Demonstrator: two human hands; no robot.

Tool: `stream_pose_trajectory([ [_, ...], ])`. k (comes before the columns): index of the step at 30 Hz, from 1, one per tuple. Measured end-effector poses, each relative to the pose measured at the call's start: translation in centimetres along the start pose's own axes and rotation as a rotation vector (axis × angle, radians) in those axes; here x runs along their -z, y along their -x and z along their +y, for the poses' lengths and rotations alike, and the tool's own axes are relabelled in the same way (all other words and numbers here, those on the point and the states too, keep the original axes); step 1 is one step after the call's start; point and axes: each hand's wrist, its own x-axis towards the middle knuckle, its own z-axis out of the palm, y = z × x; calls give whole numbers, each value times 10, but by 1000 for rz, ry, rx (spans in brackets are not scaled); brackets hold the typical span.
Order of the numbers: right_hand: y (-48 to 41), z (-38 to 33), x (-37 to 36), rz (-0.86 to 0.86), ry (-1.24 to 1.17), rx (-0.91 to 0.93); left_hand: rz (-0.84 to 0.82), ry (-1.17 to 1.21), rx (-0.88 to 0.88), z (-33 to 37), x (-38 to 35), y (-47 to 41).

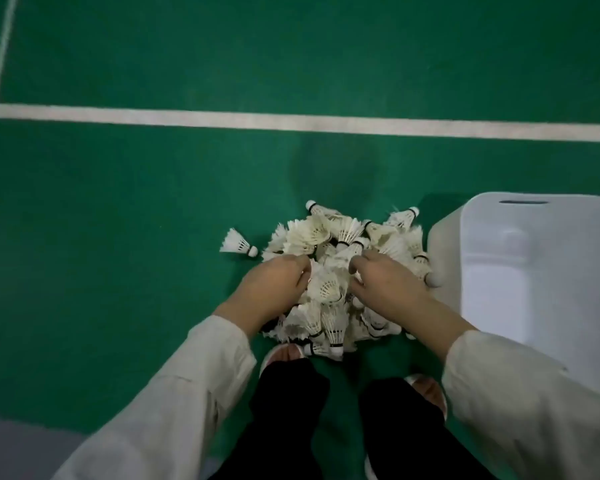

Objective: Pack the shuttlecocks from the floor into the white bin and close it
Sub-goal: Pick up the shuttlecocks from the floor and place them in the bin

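Note:
A heap of several white feather shuttlecocks [329,233] lies on the green court floor in front of my feet. One lone shuttlecock [237,243] sits apart at the heap's left. My left hand [274,284] and my right hand [385,282] both press down into the heap with fingers curled among the feathers; whether either grips any is hidden. The white bin [534,271] stands to the right, touching the heap, and I see its pale top surface with a slot near the far edge.
A white court line [291,123] crosses the floor beyond the heap, and a thinner line [0,50] runs away at the far left. My two feet in sandals [281,355] stand just behind the heap. A grey floor strip [21,445] shows at the lower left.

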Motion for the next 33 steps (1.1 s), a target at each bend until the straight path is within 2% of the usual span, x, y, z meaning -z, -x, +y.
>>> stream_pose_trajectory([
  [5, -31, 25, -43, 7, 162, 112, 26, 8, -63, -22, -65, -31],
  [10, -43, 43, -65, 111, 266, 234, -5, -156, -104, -25, -112, -57],
  [17, -47, 57, -71, 101, 462, 307, 93, 0, -100, -26, -124, -51],
  [23, -39, 72, -70, 102, 671, 264, 110, -130, -103, -15, -125, -49],
  [26, -35, 73, -72, 153, 600, 237, 169, -111, -94, -13, -125, -43],
  [33, 0, 53, -63, 406, 242, 116, 348, -33, -60, -8, -100, -12],
])
